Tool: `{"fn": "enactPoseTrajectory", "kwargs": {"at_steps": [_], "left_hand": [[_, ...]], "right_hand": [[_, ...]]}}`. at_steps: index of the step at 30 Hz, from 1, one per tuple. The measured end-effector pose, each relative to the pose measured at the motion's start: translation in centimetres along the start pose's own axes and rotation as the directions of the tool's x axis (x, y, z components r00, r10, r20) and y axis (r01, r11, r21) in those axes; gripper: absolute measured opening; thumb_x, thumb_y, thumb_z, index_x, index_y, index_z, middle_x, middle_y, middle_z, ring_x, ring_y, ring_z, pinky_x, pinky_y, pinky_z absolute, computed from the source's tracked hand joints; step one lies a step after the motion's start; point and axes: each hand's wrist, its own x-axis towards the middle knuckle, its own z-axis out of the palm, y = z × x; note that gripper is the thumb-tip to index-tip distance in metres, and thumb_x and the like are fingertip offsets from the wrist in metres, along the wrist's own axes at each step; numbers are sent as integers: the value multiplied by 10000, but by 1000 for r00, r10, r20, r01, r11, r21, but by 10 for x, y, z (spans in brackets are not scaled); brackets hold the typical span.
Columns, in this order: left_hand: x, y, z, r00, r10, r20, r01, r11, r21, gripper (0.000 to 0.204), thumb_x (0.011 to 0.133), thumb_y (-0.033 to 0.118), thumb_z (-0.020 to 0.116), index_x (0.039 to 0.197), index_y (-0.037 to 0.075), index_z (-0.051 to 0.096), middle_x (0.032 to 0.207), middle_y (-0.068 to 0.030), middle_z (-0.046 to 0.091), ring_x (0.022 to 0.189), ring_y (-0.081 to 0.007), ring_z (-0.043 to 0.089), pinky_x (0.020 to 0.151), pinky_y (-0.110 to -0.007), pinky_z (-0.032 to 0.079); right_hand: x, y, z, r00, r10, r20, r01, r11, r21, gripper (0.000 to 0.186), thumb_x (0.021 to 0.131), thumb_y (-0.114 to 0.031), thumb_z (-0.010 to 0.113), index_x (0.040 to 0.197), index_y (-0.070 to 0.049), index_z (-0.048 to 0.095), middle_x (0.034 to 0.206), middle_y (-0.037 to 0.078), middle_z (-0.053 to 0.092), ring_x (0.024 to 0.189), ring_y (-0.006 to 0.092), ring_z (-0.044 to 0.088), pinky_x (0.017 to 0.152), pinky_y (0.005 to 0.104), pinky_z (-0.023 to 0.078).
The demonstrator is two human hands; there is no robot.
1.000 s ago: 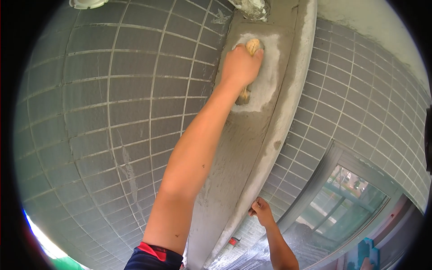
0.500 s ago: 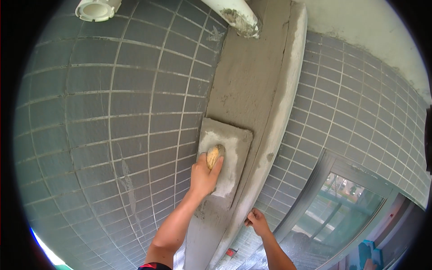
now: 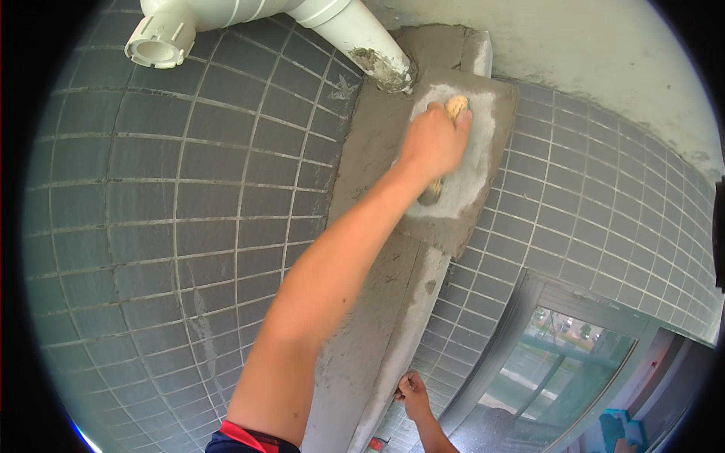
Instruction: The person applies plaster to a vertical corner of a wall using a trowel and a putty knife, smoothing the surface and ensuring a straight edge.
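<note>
My left hand (image 3: pixel 434 143) reaches up and is shut on the wooden handle (image 3: pixel 456 106) of a grey plastering float (image 3: pixel 474 177). The float lies flat against a band of wet grey mortar (image 3: pixel 377 174) that runs down the tiled wall, just below a white pipe (image 3: pixel 355 34). My right hand (image 3: pixel 411 392) is low in the picture. Its fingers curl on a pale straight strip (image 3: pixel 411 317) along the right edge of the mortar band.
Grey square tiles (image 3: pixel 181 219) cover the wall on both sides of the band. An open white pipe end (image 3: pixel 158 41) juts out at the top left. A window with a grey frame (image 3: pixel 559 347) lies at the lower right, with a pale ceiling (image 3: pixel 604 53) above.
The float went from high on the band down to its middle, and is now back up at the top beside the pipe. My right hand stayed on the strip.
</note>
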Motion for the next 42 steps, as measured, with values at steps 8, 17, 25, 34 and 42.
{"fn": "enactPoseTrajectory", "kwargs": {"at_steps": [8, 17, 25, 34, 42], "left_hand": [[78, 7, 11, 997, 38, 60, -39, 999, 17, 535, 909, 393, 472, 932, -122, 614, 943, -322, 625, 925, -436, 613, 844, -461, 485], [127, 19, 10, 998, 66, -10, -65, 993, 98, 502, 929, 375, 423, 815, -63, 639, 628, -138, 643, 607, -264, 659, 707, -377, 517], [95, 24, 7, 990, -102, 99, 121, 970, -211, 454, 915, 324, 438, 843, -76, 642, 681, -206, 657, 653, -308, 679, 715, -393, 538], [-18, -16, 5, 993, -102, 54, 107, 989, -101, 501, 920, 361, 502, 972, -137, 521, 825, -335, 619, 801, -473, 619, 741, -481, 504], [-128, -55, -17, 983, -128, 133, 135, 990, -44, 456, 939, 383, 511, 943, -73, 500, 732, -294, 598, 729, -463, 603, 635, -487, 464]], "right_hand": [[1, 3, 6, 999, -28, -26, 31, 990, 138, 326, 884, -396, 644, 906, -108, 492, 733, -3, 552, 588, 94, 522, 533, 244, 447], [1, 3, 7, 998, -5, -57, 17, 977, 215, 255, 891, -249, 660, 896, -52, 499, 758, 43, 537, 566, 118, 527, 510, 250, 438], [3, 13, 5, 995, -48, -87, 64, 979, 195, 317, 874, -337, 674, 866, -77, 494, 694, 24, 555, 558, 106, 523, 506, 243, 446], [3, 13, 4, 993, -52, -107, 76, 970, 231, 315, 852, -301, 708, 839, -66, 498, 684, 28, 546, 543, 116, 530, 500, 252, 447], [0, 9, 8, 993, -48, -107, 73, 968, 240, 332, 846, -335, 706, 853, -79, 495, 717, 28, 559, 570, 116, 529, 516, 255, 452]]}}
